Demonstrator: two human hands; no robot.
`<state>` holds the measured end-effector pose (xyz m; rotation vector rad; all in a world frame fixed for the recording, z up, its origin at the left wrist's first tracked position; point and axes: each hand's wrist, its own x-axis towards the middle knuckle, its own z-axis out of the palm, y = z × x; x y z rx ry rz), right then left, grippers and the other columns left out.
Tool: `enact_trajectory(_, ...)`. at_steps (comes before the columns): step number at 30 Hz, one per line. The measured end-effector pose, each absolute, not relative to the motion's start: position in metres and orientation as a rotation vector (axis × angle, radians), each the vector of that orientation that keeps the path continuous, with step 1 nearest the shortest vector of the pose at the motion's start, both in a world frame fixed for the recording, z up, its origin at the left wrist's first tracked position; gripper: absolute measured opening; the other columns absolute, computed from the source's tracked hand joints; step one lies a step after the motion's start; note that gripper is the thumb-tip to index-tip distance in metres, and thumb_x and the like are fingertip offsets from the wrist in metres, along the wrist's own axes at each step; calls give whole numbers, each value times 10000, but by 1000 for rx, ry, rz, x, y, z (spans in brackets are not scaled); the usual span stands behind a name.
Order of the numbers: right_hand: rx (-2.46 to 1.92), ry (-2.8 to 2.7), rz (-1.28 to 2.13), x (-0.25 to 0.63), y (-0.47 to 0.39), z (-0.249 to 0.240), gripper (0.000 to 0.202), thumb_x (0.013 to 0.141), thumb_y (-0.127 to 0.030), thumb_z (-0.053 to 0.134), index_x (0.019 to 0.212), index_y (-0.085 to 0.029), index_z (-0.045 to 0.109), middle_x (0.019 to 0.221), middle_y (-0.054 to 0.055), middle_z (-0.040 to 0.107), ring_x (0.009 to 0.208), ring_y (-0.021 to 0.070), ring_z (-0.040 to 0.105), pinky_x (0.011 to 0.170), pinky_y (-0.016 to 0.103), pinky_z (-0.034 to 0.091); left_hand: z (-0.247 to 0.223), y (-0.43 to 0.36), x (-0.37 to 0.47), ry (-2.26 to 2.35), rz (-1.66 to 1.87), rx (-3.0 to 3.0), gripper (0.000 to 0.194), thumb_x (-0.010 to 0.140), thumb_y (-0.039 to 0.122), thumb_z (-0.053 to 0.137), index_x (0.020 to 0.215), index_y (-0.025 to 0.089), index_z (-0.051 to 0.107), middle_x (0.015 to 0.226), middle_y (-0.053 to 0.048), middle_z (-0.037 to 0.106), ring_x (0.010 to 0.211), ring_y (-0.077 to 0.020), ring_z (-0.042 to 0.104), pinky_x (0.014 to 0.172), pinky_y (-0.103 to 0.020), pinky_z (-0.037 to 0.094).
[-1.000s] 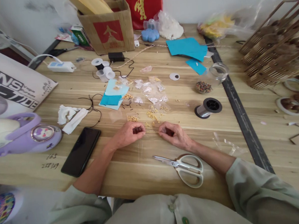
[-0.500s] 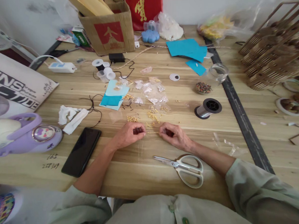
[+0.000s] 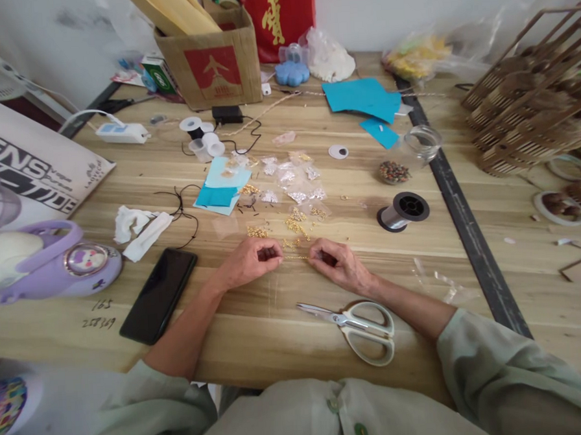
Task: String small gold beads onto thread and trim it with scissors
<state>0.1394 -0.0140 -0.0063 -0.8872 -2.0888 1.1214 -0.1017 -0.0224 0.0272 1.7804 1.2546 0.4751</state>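
Note:
A short gold beaded strand (image 3: 296, 257) is stretched level between my two hands, just above the wooden table. My left hand (image 3: 254, 259) pinches its left end, with thumb and forefinger closed. At the other end, my right hand (image 3: 339, 262) is closed in a pinch too. Thin clear thread (image 3: 273, 290) trails down over the wood below my left hand. Small piles of gold beads (image 3: 297, 226) lie just beyond my fingers, with another gold pile (image 3: 257, 231) behind my left hand. Scissors (image 3: 357, 324) with pale handles rest near my right forearm.
A black phone (image 3: 158, 296) lies beside my left forearm. On the right stand a spool of thin wire (image 3: 403, 211) and a jar of mixed beads (image 3: 395, 171). Plastic bags of silver bits (image 3: 293, 177) spread behind the gold piles. A purple bottle (image 3: 59, 259) is at far left.
Both hands hold nearly the same pose on the strand. The camera view has shifted very slightly; nothing else has visibly moved.

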Motion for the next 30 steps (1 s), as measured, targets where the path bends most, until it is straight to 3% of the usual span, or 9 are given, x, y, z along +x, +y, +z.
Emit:
enact_trajectory(13,-886,-2112,1096,139,-14,-6,159,921,-310,504,825,-188,541,692,-8,507,592,104,431,545,232,349,27,-22,-102,1246,487,1783,136,783,257,577,738,139,629,653,7,606,587,-96,498,562,-206,400)
enact_trajectory(30,-856,-2116,1072,139,-14,-5,80,900,-206,525,827,-179,544,689,-23,501,585,89,430,559,216,360,19,-19,-109,1247,543,1692,138,785,266,606,736,137,616,653,14,585,602,-94,503,573,-203,400)
